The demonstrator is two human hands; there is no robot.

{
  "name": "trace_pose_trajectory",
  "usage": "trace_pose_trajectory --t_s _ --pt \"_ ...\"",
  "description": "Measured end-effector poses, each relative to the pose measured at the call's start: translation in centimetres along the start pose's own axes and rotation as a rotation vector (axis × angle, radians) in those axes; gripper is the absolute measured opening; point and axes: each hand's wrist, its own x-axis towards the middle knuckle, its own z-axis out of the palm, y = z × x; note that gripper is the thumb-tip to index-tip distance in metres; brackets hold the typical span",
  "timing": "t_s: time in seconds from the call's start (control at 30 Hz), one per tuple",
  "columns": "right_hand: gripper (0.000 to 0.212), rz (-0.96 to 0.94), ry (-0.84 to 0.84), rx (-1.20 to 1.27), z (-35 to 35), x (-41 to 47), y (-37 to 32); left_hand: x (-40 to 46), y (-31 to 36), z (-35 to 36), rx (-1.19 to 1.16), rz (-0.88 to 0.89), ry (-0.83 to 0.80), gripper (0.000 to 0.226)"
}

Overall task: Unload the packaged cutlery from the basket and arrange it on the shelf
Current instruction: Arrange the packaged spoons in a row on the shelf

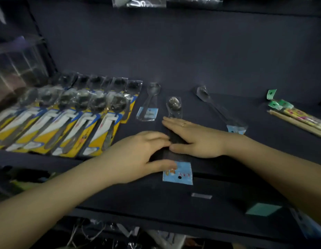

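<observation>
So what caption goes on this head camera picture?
Both hands, left and right, press a packaged spoon flat on the dark shelf.

shelf [210, 69]: dark, covered in navy cloth
left side: row of yellow-card spoon packs [62, 123], overlapping
middle: three clear-sleeved spoons [149, 103], spaced apart, one angled
right edge: chopstick packs [299, 115] with green tags
</observation>
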Motion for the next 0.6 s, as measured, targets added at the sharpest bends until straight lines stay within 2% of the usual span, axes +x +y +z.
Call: trace_pose_trajectory --t_s 0.07,0.17,0.23,0.33,0.4,0.47,0.53,0.6 --pt "0.066 -0.018 0.085 0.131 -0.1 -1.1 -0.3 -1.7 1.3 1.2 -0.014 -0.04 0.094 0.081" --pt "0.046 -0.058 0.299 0.172 -0.1 -2.6 -0.3 -3.7 2.9 2.8 -0.063 -0.07 0.273 0.064" --pt "0.04 -0.089 0.273 0.115 0.3 -3.7 -0.5 -4.8 3.6 4.0 -0.107 -0.131 0.438 0.051" --pt "0.047 -0.123 0.129 0.036 1.6 -5.5 -1.2 -5.6 5.1 4.6 -0.347 -0.321 0.598 0.036" --pt "0.05 -0.136 0.136 0.007 2.3 -6.7 -1.7 -5.8 5.9 4.8 -0.486 -0.401 0.598 0.034" --pt "0.054 -0.143 0.177 -0.022 2.9 -7.5 -2.4 -6.0 6.5 4.9 -0.726 -0.434 0.497 0.039" --pt "0.058 -0.132 0.225 -0.027 3.4 -7.7 -2.8 -5.9 7.1 5.2 -0.948 -0.416 0.354 0.047" --pt "0.051 -0.106 0.271 0.049 3.7 -7.8 -3.2 -5.5 7.6 5.3 -1.027 -0.369 0.328 0.041"
